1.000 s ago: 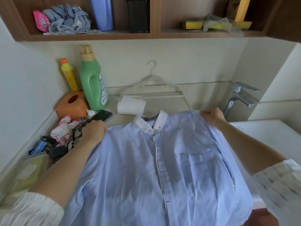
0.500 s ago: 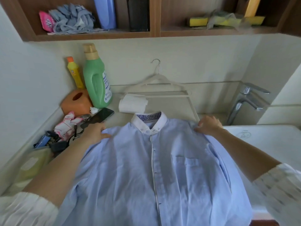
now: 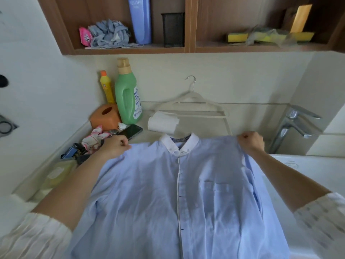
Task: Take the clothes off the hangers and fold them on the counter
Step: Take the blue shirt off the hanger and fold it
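Note:
A light blue button-up shirt (image 3: 153, 193) with a white collar lies front-up, spread over the counter (image 3: 143, 139), its buttons fastened. My left hand (image 3: 115, 145) grips the shirt's left shoulder. My right hand (image 3: 251, 142) grips the right shoulder, fingers curled into the cloth. A white hanger (image 3: 194, 103) leans bare against the back wall behind the collar.
At the back left stand a green detergent bottle (image 3: 127, 98), a yellow bottle (image 3: 106, 86) and an orange tissue box (image 3: 105, 115). A phone (image 3: 131, 131), a paper roll (image 3: 162, 122) and small clutter lie near my left hand. A tap (image 3: 293, 124) and white basin (image 3: 306, 165) are at the right.
The shirt has been lowered and laid flatter, its collar now straightened and centred. Both hands stayed at the shoulders and closed on the cloth again; the view tilted up a little.

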